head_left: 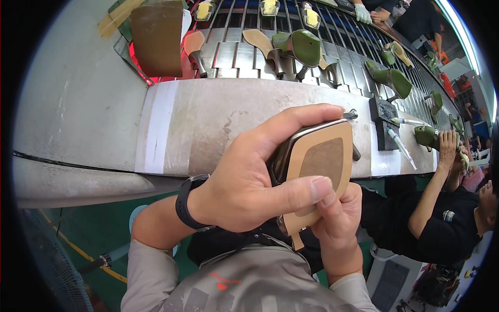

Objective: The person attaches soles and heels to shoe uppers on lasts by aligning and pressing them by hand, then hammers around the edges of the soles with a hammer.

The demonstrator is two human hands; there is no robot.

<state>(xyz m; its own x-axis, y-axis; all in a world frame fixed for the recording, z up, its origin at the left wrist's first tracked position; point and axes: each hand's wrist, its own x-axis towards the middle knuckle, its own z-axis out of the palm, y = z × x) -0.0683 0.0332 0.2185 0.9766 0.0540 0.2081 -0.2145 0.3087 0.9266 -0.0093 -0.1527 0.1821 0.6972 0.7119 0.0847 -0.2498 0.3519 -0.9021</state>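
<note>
A shoe with a tan sole is held up in front of me, its underside facing me. A brownish patch covers the middle of the sole, and a narrow tan strip hangs from its lower end. My left hand wraps round the shoe's side, fingers over the far edge and thumb pressed on the sole. Lower down, my right hand closes on the shoe's other side, its thumb close to the left one. The shoe's upper is mostly hidden. Behind it a metal-tipped piece sticks out, mostly covered.
A pale worktop borders a slatted metal conveyor carrying green heeled shoes and tan soles on heels. Black blocks and a white-handled brush lie right. Beyond, a co-worker holds a green shoe.
</note>
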